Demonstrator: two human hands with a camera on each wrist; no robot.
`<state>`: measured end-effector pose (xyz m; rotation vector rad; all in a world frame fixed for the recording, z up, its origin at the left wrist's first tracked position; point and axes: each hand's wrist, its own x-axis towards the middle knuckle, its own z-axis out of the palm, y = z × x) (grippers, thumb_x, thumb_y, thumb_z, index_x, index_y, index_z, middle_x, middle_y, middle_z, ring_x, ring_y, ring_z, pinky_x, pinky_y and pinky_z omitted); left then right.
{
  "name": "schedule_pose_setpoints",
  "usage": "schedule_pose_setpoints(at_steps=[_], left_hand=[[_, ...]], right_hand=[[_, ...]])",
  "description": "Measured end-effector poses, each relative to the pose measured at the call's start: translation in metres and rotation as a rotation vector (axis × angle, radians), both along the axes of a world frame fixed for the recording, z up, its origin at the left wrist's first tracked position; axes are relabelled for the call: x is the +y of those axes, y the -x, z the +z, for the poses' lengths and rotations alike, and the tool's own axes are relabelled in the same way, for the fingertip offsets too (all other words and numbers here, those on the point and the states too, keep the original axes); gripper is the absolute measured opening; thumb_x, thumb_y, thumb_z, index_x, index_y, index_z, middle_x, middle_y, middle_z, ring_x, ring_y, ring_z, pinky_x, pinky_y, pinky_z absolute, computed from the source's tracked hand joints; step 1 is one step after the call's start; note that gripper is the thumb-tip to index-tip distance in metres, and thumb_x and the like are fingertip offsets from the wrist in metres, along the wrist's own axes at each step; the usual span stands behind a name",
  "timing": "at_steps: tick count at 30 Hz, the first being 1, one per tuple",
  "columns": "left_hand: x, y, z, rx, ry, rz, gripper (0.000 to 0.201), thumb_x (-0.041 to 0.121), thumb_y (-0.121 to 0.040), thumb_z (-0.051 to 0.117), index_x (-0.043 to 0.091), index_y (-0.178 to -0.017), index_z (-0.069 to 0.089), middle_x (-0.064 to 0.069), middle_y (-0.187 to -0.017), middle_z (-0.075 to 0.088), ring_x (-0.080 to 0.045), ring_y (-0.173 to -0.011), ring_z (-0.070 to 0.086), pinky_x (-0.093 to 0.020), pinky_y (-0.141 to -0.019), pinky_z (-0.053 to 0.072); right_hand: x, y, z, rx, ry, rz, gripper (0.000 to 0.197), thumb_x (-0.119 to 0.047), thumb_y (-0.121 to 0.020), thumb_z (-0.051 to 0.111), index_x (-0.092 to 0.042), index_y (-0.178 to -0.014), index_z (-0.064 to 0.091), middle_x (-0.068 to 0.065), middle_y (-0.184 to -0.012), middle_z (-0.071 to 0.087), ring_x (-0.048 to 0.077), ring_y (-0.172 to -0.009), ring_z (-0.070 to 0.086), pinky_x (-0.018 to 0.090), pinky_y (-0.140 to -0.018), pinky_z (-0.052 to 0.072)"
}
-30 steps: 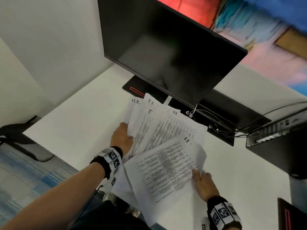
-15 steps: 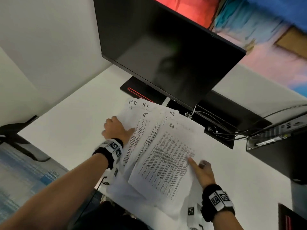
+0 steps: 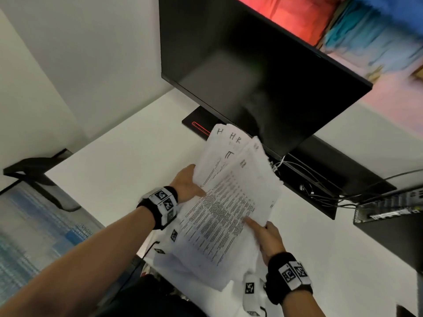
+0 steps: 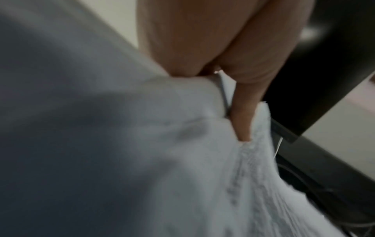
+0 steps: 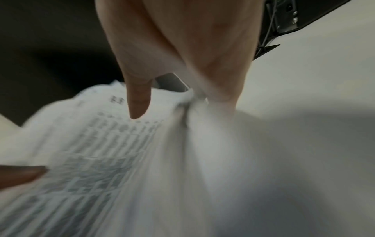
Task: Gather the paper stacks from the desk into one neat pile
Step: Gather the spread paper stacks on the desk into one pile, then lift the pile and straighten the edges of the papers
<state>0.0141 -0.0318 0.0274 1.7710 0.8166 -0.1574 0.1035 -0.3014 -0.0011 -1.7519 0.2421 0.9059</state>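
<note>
A fanned bundle of printed white paper stacks (image 3: 229, 197) is lifted off the white desk (image 3: 109, 161), tilted towards the monitor, handwritten "HR" at the top corners. My left hand (image 3: 187, 184) grips its left edge, thumb on top; in the left wrist view that thumb (image 4: 243, 112) presses on the sheets (image 4: 182, 160). My right hand (image 3: 263, 234) holds the bundle's lower right edge, thumb across the printed top page. The right wrist view shows the thumb (image 5: 138, 102) on the blurred page (image 5: 101, 152) and fingers under the sheets.
A dark monitor (image 3: 251, 76) stands just behind the papers, its black base (image 3: 199, 124) with a red stripe under their top corner. Cables (image 3: 304, 179) and a black box (image 3: 389, 225) lie to the right. The desk's front edge is by my body.
Both hands have closed the spread sheets into a tighter bundle and raised it off the desk towards the monitor. My right hand has slid in under the right edge.
</note>
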Motion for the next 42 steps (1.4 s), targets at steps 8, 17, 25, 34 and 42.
schedule_pose_setpoints(at_steps=[8, 17, 25, 34, 42], left_hand=[[0.024, 0.038, 0.097, -0.427, 0.32, -0.066, 0.063, -0.002, -0.067, 0.086, 0.008, -0.126, 0.064, -0.006, -0.116, 0.076, -0.021, -0.108, 0.072, -0.039, -0.091, 0.058], [0.003, -0.004, 0.155, -0.774, 0.04, 0.215, 0.066, 0.026, -0.062, 0.093, 0.01, -0.12, 0.066, -0.003, -0.108, 0.076, -0.013, -0.099, 0.073, -0.033, -0.081, 0.062], [0.005, -0.013, 0.149, -0.811, 0.043, 0.308, 0.062, 0.011, -0.066, 0.09, 0.014, -0.115, 0.052, 0.0, -0.107, 0.07, -0.008, -0.093, 0.071, -0.022, -0.076, 0.059], [0.019, -0.022, 0.175, -0.913, 0.189, 0.382, 0.016, 0.006, -0.088, 0.071, 0.013, -0.102, 0.073, -0.003, -0.096, 0.079, -0.02, -0.09, 0.077, -0.038, -0.078, 0.063], [0.041, -0.034, 0.152, -0.857, 0.767, 0.274, 0.043, 0.007, -0.095, 0.06, 0.002, -0.138, 0.055, -0.019, -0.132, 0.065, -0.035, -0.121, 0.064, -0.052, -0.098, 0.053]], right_hand=[[0.007, -0.01, 0.075, -0.116, -0.507, -0.058, 0.071, -0.034, -0.054, 0.102, -0.007, -0.114, 0.077, 0.01, -0.108, 0.084, 0.02, -0.097, 0.082, 0.028, -0.075, 0.067], [0.053, -0.003, 0.169, -0.738, -0.516, -0.167, 0.037, 0.004, -0.092, 0.073, -0.017, -0.123, 0.069, -0.013, -0.106, 0.083, 0.003, -0.107, 0.076, 0.016, -0.089, 0.061], [0.058, -0.005, 0.134, -0.617, -0.367, -0.037, 0.061, 0.005, -0.083, 0.082, -0.018, -0.136, 0.063, 0.009, -0.131, 0.075, 0.026, -0.121, 0.072, 0.041, -0.101, 0.062], [0.041, -0.007, 0.092, -0.363, -0.088, -0.072, 0.136, -0.046, -0.05, 0.103, -0.019, -0.162, 0.03, 0.002, -0.155, 0.049, 0.015, -0.138, 0.049, 0.048, -0.125, 0.037], [0.023, -0.027, 0.101, -0.176, -0.701, -0.371, 0.102, -0.041, -0.067, 0.096, -0.009, -0.154, 0.053, 0.018, -0.148, 0.065, 0.033, -0.139, 0.061, 0.05, -0.109, 0.054]])
